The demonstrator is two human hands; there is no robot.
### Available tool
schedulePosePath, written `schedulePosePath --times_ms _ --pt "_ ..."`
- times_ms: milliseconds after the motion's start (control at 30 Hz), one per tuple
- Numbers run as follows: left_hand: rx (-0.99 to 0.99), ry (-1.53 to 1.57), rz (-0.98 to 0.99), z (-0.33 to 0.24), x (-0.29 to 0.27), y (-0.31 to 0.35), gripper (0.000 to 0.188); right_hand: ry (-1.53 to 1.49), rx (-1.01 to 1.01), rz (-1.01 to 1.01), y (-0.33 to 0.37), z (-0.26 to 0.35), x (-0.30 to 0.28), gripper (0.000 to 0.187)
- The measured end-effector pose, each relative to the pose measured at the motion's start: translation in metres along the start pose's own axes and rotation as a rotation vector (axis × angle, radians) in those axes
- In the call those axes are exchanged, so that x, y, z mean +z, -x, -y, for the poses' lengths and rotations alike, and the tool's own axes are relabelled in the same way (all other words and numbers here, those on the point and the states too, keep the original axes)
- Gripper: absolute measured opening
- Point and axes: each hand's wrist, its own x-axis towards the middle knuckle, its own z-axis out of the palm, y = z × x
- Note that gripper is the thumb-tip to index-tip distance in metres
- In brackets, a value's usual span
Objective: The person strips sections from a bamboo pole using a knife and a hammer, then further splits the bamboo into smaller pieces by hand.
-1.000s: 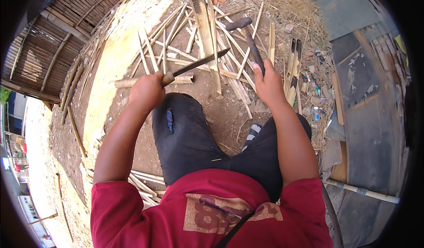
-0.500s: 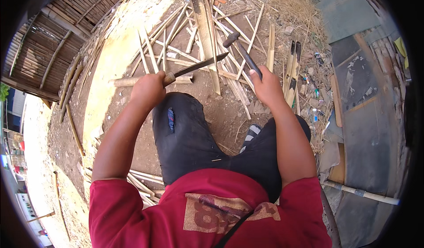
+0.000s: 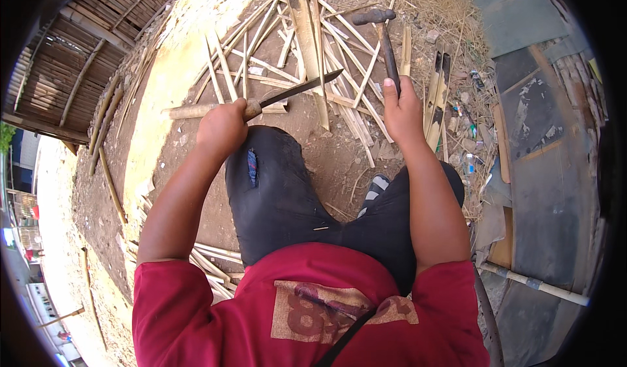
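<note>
My left hand (image 3: 223, 129) is closed around the wooden handle of a large knife (image 3: 294, 94) whose dark blade points right and away from me. The blade crosses the lower end of a long split bamboo piece (image 3: 302, 21). A narrow strip (image 3: 315, 34) runs along that piece's right side; whether the blade sits in the split between them, I cannot tell. To the right, my right hand (image 3: 403, 113) grips a hammer (image 3: 390, 55) by its dark handle. The hammer's head is up and away from me, apart from the blade.
Several bamboo strips (image 3: 264, 27) lie crossed on the dirt ahead, with a short bamboo pole (image 3: 189, 111) near my left hand. Dark-edged bamboo halves (image 3: 439, 96) and litter (image 3: 470, 128) are on the right, beside dark sheets (image 3: 545, 197). A slatted bamboo wall (image 3: 55, 73) stands left.
My right hand has lifted the hammer upward and to the right, its head swinging away from the blade. The knife in my left hand has shifted only slightly.
</note>
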Motion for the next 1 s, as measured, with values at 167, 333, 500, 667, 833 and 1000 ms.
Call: schedulePosePath --times_ms 167,333,500,667,833,1000 --pt "0.052 0.015 -0.007 0.004 0.002 -0.006 0.021 0.37 -0.05 0.304 0.007 -0.03 0.02 0.038" --pt "0.14 -0.005 0.033 0.009 0.0 -0.016 0.03 0.194 0.061 0.252 -0.001 -0.021 0.009 0.041" --pt "0.175 0.062 0.08 0.005 -0.002 -0.038 0.04 0.114 0.061 0.147 -0.006 -0.035 0.01 0.039" --pt "0.131 0.032 0.044 0.002 -0.017 -0.048 0.04 0.06 0.123 0.131 -0.008 -0.024 -0.006 0.044" --pt "0.122 0.009 0.015 0.009 -0.031 -0.063 0.036 -0.032 0.136 0.076 -0.013 -0.028 -0.014 0.045" --pt "0.147 0.027 0.016 0.009 -0.009 -0.078 0.032 -0.064 0.163 0.114 -0.022 -0.032 -0.008 0.046"
